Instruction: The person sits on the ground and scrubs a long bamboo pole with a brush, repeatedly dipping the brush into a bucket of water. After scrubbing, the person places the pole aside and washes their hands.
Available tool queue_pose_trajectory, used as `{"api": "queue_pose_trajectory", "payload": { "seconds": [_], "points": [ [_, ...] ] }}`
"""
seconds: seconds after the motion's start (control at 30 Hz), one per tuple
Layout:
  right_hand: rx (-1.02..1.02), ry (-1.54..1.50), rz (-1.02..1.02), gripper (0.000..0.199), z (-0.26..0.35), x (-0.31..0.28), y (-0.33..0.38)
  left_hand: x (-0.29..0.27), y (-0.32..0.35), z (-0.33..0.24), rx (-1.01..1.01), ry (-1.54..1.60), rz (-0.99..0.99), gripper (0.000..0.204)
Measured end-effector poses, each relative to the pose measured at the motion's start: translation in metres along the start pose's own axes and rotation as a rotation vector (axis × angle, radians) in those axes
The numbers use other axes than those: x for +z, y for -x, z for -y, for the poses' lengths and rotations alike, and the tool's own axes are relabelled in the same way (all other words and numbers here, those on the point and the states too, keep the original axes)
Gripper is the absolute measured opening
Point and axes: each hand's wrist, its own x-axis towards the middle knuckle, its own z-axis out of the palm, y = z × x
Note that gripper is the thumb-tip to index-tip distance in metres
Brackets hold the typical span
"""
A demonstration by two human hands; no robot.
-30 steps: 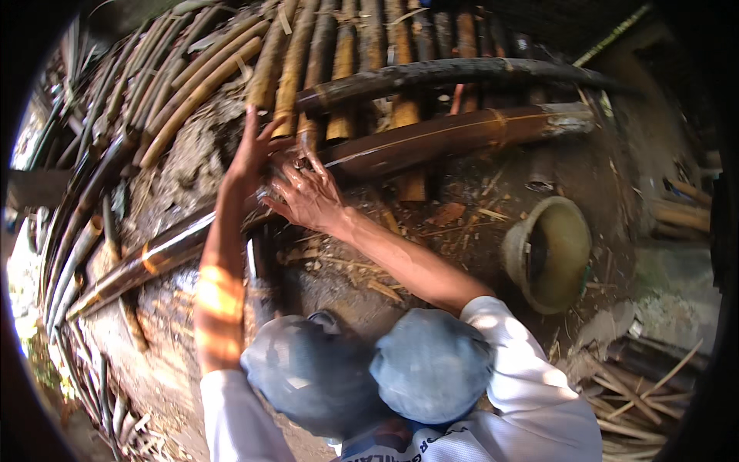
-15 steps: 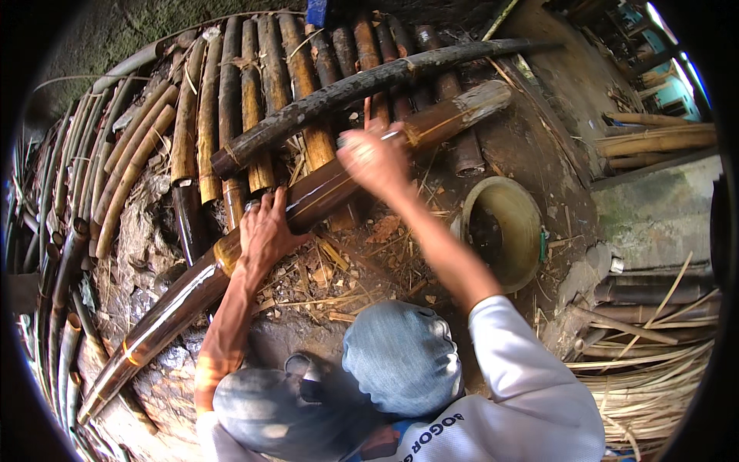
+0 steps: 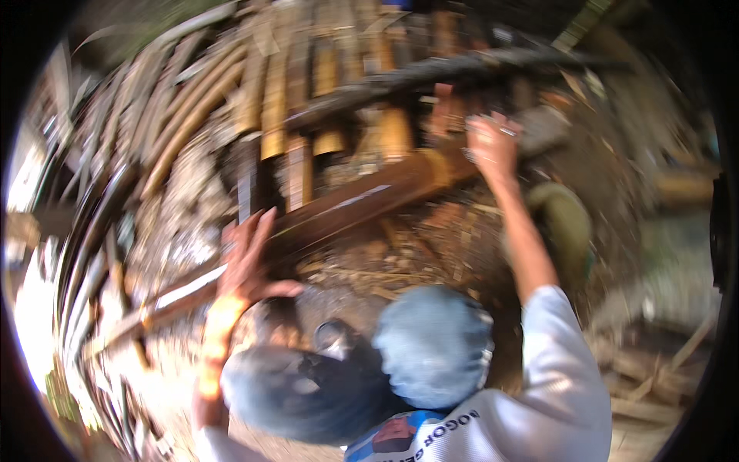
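Observation:
A thick, dark brown bamboo pole [image 3: 362, 199] lies slantwise before me, from lower left to upper right, its surface shiny and a lighter joint ring partway along. My left hand [image 3: 250, 258] is over the nearer part of the pole, fingers spread and thumb stretched out to the side. Whether it presses on the pole is unclear through the blur. Toward the far right end, my right hand [image 3: 494, 146] lies over the pole with its fingers curled across the top. Just left of it stands a reddish upright piece [image 3: 444, 104].
A darker, thinner pole [image 3: 431, 77] lies beyond, across a row of bamboo lengths [image 3: 275, 115]. A round tub [image 3: 566, 231] stands by my right forearm. More poles [image 3: 115, 185] fill the left side. Chips and strips litter the ground [image 3: 362, 269].
My view has swung, blurring the scene. My right hand has moved along the pole toward its far end, past the joint ring. My left hand's fingers have spread.

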Motion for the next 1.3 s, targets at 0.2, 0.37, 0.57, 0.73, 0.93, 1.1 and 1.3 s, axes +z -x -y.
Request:
{"api": "queue_pose_trajectory", "payload": {
  "seconds": [0.2, 0.37, 0.57, 0.73, 0.93, 1.1, 1.3],
  "points": [
    [-0.022, 0.316, 0.209, 0.034, -0.163, 0.02, 0.025, -0.001, -0.015, 0.023, -0.259, 0.036, -0.055, 0.085],
    [0.085, -0.018, 0.413, 0.041, -0.29, 0.04, -0.021, -0.019, 0.025, 0.123, -0.574, -0.067, 0.556, 0.065],
    [0.043, -0.086, 0.414, 0.04, -0.29, 0.044, -0.006, 0.023, 0.024, 0.118, -0.997, 0.102, 0.531, 0.11],
    [0.03, -0.12, 0.319, 0.038, -0.302, 0.033, -0.005, 0.045, 0.036, 0.121, -0.887, 0.033, 0.423, 0.101],
    [0.019, 0.086, 0.241, 0.037, -0.275, 0.008, 0.024, 0.045, 0.073, 0.117, -0.55, -0.269, 0.38, 0.062],
    [-0.073, -0.047, 0.101, 0.034, -0.169, -0.017, 0.036, 0.032, 0.137, 0.151, -0.381, -0.522, 0.187, 0.018],
    [-0.185, -0.228, -0.035, 0.027, -0.039, -0.025, 0.073, 0.01, 0.232, 0.202, -0.079, -1.777, -0.032, 0.022]
  ]
}}
